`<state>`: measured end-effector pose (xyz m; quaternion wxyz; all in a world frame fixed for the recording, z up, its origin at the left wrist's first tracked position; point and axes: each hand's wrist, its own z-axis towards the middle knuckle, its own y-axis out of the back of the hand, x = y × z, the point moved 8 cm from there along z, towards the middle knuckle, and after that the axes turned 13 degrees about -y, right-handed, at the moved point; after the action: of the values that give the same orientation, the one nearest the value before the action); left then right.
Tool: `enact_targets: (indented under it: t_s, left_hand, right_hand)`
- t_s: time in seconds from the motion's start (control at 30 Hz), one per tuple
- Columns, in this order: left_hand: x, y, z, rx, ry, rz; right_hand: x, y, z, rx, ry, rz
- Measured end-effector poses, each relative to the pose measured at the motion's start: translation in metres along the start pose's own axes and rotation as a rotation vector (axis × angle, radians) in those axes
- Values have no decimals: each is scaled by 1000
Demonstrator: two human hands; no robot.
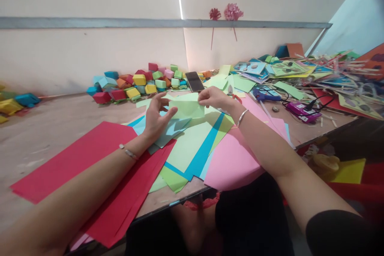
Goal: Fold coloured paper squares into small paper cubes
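A folded piece of light green paper (186, 108) stands up in front of me over a heap of coloured sheets. Its right edge is pinched between the thumb and fingers of my right hand (212, 98). At its left side is my left hand (156, 117), with thumb and fingers apart; I cannot tell whether the fingertips touch the paper. Beneath my left hand lies light blue paper (177, 130). Closer to me are a pale green sheet (189, 144), a blue sheet (207, 150) and pink paper (231, 160).
Red sheets (120, 192) spread to the left. Several small folded paper blocks (139, 80) line the wall, beside a phone (195, 82). On the right are a blue glue gun (267, 94), a purple device (303, 111) with a cable, and piled decorated cards (288, 69).
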<state>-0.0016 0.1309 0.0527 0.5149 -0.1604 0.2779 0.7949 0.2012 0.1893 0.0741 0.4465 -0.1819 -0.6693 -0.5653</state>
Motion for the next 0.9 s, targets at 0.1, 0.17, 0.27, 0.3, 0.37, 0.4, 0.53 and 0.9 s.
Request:
enact_targets:
  t_s: [0.1, 0.17, 0.27, 0.3, 0.37, 0.4, 0.53, 0.9]
  left_hand:
    - [8, 2, -1, -88, 33, -148]
    - [10, 0, -2, -81, 40, -161]
    - [8, -2, -2, -39, 25, -67]
    - [7, -2, -3, -25, 24, -22]
    - [5, -2, -3, 2, 40, 47]
    - [4, -2, -3, 18, 49, 68]
    - [-12, 3, 1, 32, -97, 224]
    - [-46, -4, -3, 59, -471, 386]
  right_hand:
    - [-3, 3, 1, -21, -20, 124]
    - [-2, 1, -1, -23, -30, 168]
    - [2, 1, -4, -63, -41, 169]
    - [3, 4, -5, -97, -42, 155]
    - [4, 10, -5, -169, -36, 120]
    - [4, 12, -5, -195, -28, 98]
    - [9, 13, -4, -236, 46, -44]
    - [71, -35, -45, 18, 597, -226]
